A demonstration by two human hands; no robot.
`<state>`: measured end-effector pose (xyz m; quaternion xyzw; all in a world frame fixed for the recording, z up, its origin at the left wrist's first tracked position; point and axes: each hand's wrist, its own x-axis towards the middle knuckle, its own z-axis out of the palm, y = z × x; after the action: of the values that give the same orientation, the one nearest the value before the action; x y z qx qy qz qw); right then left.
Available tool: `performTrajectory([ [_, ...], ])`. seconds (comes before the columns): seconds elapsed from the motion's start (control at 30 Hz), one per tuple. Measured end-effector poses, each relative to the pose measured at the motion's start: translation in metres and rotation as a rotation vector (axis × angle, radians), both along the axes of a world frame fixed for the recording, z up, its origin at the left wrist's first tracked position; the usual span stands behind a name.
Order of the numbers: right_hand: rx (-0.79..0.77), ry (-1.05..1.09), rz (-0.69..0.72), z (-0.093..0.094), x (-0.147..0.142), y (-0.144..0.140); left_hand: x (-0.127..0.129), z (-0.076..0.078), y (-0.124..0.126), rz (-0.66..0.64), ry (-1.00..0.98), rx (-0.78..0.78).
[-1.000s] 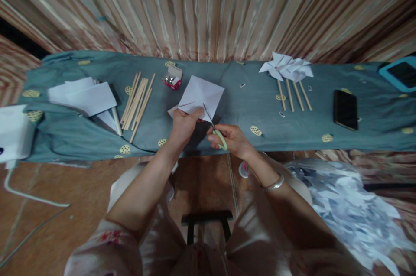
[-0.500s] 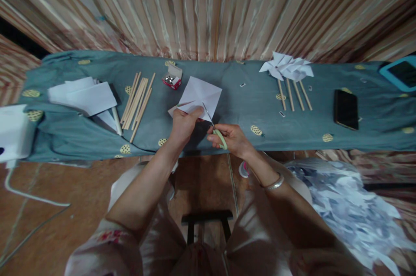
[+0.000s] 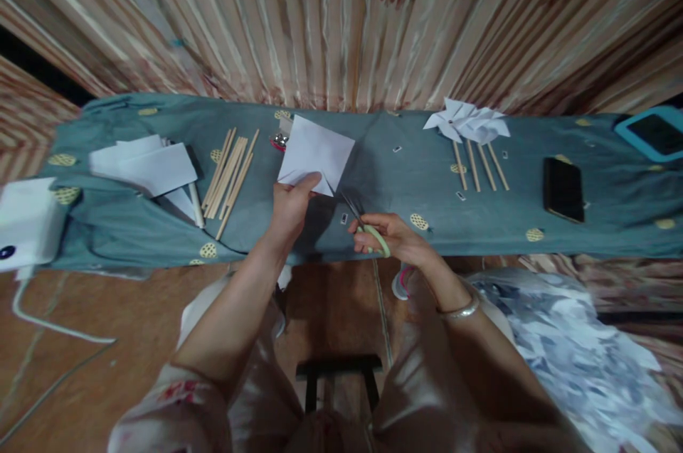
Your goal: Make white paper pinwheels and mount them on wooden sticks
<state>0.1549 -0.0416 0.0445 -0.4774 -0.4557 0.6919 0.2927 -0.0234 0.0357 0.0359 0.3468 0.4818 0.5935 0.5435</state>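
A square of white paper [image 3: 318,147] is pinched at its near-left edge by my left hand [image 3: 292,208], thumb on top, above the cloth-covered table. My right hand [image 3: 392,236] is closed round the green handles of a pair of scissors [image 3: 376,238]. The blades point up and left, and their tips are just off the paper's near corner. Behind the paper, partly covered by it, stands a small open box with shiny metal pieces [image 3: 279,141]. Left of my left hand lies a bundle of wooden sticks [image 3: 229,176].
On the green tablecloth [image 3: 373,183] lie several paper pinwheels on sticks [image 3: 469,122], a black phone [image 3: 563,190], a blue-framed device [image 3: 656,133] and stacked white paper [image 3: 154,165]. A white box with a cable [image 3: 29,222] is at far left. A plastic bag of white pieces [image 3: 576,353] sits lower right.
The scissors have come out of the paper and moved right and nearer me with my right hand. My left hand has shifted left with the paper, which now partly covers the small box.
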Motion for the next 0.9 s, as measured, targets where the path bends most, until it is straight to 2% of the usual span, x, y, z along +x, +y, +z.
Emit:
performTrajectory([
  [0.13,0.025,-0.026,-0.04,0.001,0.013,0.002,-0.001,0.003,0.0,-0.018,-0.037,0.004],
  [0.23,0.116,-0.061,-0.172,-0.001,0.019,0.007,0.0,0.003,-0.001,-0.062,-0.07,-0.001],
  [0.37,0.236,-0.08,-0.385,-0.004,0.023,0.015,0.004,-0.001,-0.005,-0.088,-0.005,-0.026],
  [0.47,0.275,-0.08,-0.533,-0.006,0.024,0.023,0.007,-0.004,-0.009,-0.184,0.071,0.016],
  [0.57,0.322,-0.073,-0.629,-0.006,0.025,0.03,0.01,-0.007,-0.015,-0.34,0.129,0.0],
  [0.7,0.358,-0.084,-0.62,-0.002,0.026,0.036,0.014,-0.008,-0.023,-0.533,0.211,-0.054],
  [0.8,0.354,-0.076,-0.56,0.001,0.025,0.038,0.016,-0.008,-0.026,-0.575,0.252,-0.078],
  [0.9,0.354,-0.064,-0.589,0.002,0.025,0.04,0.016,-0.009,-0.024,-0.585,0.29,-0.077],
])
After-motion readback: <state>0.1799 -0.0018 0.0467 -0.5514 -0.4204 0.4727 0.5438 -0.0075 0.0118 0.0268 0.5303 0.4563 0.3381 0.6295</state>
